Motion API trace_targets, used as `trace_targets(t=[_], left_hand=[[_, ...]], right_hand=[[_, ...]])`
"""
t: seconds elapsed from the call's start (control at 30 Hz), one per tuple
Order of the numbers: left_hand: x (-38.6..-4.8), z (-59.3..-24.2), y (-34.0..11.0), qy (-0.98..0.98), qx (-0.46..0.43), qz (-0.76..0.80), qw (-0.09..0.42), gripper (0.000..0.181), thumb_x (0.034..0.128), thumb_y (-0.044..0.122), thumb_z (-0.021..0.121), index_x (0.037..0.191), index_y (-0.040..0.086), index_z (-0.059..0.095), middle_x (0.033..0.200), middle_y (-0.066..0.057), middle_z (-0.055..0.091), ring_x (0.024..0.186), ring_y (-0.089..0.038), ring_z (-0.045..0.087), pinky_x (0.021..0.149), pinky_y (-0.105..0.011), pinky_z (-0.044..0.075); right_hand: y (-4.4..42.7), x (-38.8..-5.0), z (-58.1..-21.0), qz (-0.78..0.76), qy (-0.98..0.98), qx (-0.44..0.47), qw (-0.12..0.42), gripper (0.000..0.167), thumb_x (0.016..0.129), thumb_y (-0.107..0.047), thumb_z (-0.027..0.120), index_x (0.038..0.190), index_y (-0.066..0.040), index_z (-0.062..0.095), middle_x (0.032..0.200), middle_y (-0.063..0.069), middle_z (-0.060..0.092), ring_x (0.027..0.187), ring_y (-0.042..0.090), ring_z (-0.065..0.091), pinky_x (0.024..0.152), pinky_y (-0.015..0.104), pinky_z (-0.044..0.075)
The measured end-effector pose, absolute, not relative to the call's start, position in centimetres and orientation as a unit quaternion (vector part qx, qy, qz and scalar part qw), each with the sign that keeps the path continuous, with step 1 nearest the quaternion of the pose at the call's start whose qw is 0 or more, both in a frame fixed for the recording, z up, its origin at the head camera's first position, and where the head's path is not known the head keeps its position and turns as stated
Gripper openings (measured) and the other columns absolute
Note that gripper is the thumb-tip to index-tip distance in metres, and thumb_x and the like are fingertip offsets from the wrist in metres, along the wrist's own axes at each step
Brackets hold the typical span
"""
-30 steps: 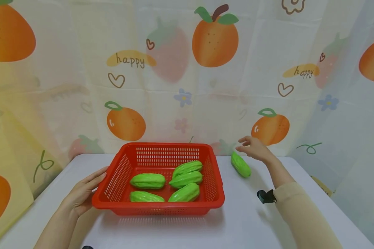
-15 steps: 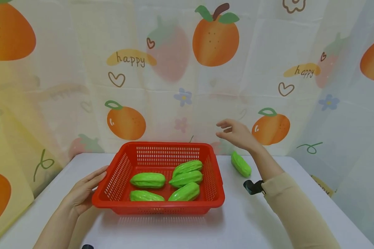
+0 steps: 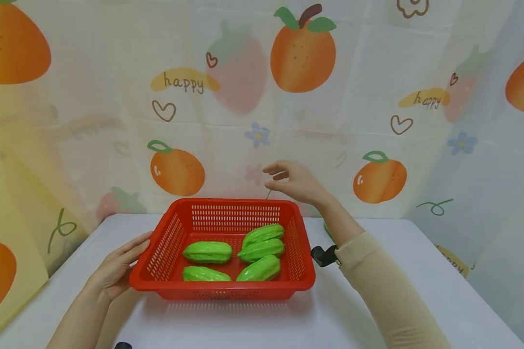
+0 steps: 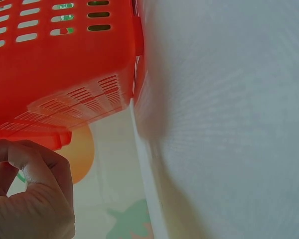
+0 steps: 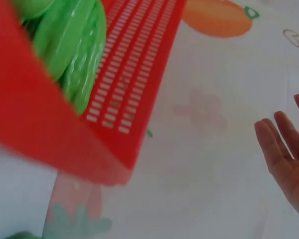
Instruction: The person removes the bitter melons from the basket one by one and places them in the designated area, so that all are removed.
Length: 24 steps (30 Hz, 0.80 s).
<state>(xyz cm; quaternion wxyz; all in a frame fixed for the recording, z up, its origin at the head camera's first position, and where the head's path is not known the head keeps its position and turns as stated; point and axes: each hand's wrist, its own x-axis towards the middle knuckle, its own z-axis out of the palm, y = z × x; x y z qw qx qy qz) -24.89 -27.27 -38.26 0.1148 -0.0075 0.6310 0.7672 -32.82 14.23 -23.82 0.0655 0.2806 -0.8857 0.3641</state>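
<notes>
Left Hand on the Basket, Right Hand Bare Above It

The right hand (image 3: 294,182) held nothing, thumb and fingers parted, raised between one and two o'clock of the red basket (image 3: 222,286), beyond its far rim. The left hand (image 3: 115,271) touched the basket's rim near nine o'clock; whether its fingers were clamped on that rim could not be told. Inside lay five ridged green fruits (image 3: 209,252): three bunched between two and four o'clock, two between seven and nine. Another green fruit (image 3: 327,230), mostly hidden behind the right forearm, lay outside near three o'clock on the white table (image 3: 201,325). At twelve o'clock hung a fruit-printed curtain (image 3: 227,145).
</notes>
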Motion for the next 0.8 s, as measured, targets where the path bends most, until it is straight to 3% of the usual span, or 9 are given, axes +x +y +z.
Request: trace_targets(t=[0.37,0.8], left_hand=[[-24.8,-38.9,-27.6,0.634,-0.004,0.765,0.115,0.028,0.1041,0.030,0.049,0.101,0.052,0.067,0.100,0.021,0.069,0.089,-0.004,0.066,0.076,-0.028,0.059],[-25.1,-38.5,-27.4,0.642,-0.019,0.758,0.116,0.026,0.1030,0.032,0.051,0.099,0.052,0.068,0.098,0.021,0.069,0.088,-0.005,0.066,0.075,-0.029,0.059]], right_hand=[[9.5,-33.6,-25.3,0.421,-0.857,0.296,0.021,0.033,0.094,-0.024,0.066,0.126,-0.016,0.064,0.130,0.008,0.064,0.118,0.029,0.062,0.097,0.041,0.053],[6.6,-34.0,-27.1,0.440,-0.842,0.313,-0.011,0.034,0.094,-0.021,0.067,0.127,-0.013,0.064,0.129,0.010,0.064,0.118,0.029,0.063,0.099,0.040,0.052]])
